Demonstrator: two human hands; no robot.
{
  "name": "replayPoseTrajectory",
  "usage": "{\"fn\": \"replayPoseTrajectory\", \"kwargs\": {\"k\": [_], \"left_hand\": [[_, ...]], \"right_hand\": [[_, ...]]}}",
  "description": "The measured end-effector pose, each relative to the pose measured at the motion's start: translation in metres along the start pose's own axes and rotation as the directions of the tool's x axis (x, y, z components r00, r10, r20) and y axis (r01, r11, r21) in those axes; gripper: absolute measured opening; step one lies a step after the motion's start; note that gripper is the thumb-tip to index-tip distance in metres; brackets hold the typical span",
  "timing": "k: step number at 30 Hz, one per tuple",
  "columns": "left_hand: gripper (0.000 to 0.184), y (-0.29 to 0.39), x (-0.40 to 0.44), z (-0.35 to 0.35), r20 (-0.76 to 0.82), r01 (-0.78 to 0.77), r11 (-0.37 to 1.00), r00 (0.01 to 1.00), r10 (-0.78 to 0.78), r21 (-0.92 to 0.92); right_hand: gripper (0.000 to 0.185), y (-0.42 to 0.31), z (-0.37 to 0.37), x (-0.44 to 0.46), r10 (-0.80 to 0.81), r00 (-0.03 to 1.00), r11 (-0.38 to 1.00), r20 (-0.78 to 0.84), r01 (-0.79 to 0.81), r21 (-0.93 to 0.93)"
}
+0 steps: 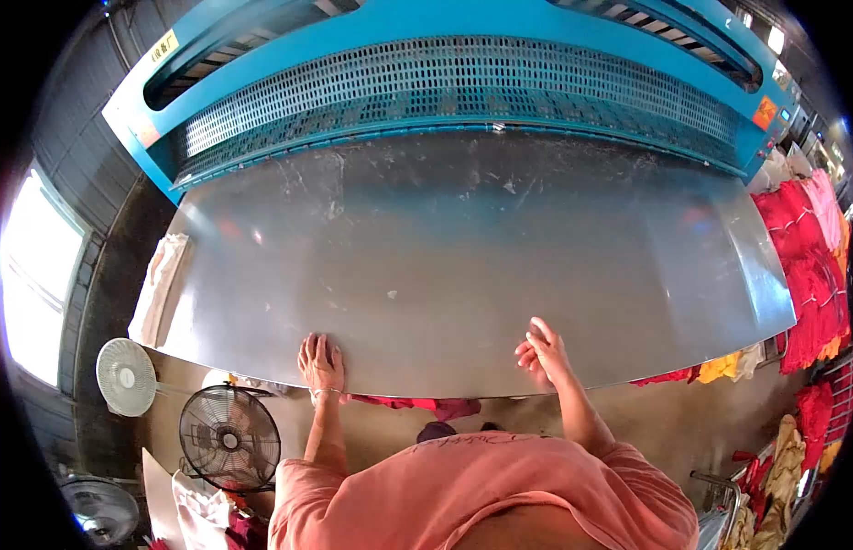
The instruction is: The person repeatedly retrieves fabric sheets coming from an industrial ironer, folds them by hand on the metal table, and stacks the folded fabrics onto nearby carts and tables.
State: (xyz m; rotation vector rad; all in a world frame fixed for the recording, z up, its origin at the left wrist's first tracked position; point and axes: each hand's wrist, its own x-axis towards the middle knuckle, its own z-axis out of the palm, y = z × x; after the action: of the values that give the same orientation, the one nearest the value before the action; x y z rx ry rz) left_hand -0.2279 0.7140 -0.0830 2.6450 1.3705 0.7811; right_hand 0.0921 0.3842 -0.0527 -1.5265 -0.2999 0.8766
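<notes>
A wide, shiny metal table [426, 266] curves across the view in front of me. My left hand [322, 364] lies flat on its near edge, fingers stretched out and pointing away from me, with nothing in it. Farther right, my right hand [544, 354] is just over the near edge, its fingers apart and slightly bent. Nothing shows in that hand, and whether it touches the metal I cannot tell. A folded white cloth [159, 289] hangs over the table's left end.
Behind the table stands a blue machine [445, 18] with a perforated metal guard [463, 78]. Bundles of red cloth [807, 266] are stacked at the right. A black fan [229, 438] and a white fan [126, 377] stand at the lower left. A metal rack [720, 495] with cloth is at the lower right.
</notes>
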Motion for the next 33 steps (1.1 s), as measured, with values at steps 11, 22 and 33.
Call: {"fn": "replayPoseTrajectory", "kwargs": {"k": [11, 22, 33], "left_hand": [[0.040, 0.004, 0.004, 0.000, 0.006, 0.013, 1.000, 1.000, -0.013, -0.015], [0.043, 0.004, 0.013, -0.008, 0.069, 0.055, 0.998, 0.996, -0.053, -0.022], [0.042, 0.005, 0.091, 0.028, 0.162, -0.151, 0.941, 0.965, 0.206, -0.302]], "right_hand": [[0.064, 0.011, -0.001, -0.005, -0.006, 0.999, 1.000, -0.043, 0.007, 0.014], [0.037, 0.000, 0.041, 0.005, -0.020, 0.990, 0.980, -0.142, -0.009, -0.198], [0.033, -0.003, 0.033, 0.126, -0.681, 0.680, 0.213, -0.269, -0.168, -0.963]]}}
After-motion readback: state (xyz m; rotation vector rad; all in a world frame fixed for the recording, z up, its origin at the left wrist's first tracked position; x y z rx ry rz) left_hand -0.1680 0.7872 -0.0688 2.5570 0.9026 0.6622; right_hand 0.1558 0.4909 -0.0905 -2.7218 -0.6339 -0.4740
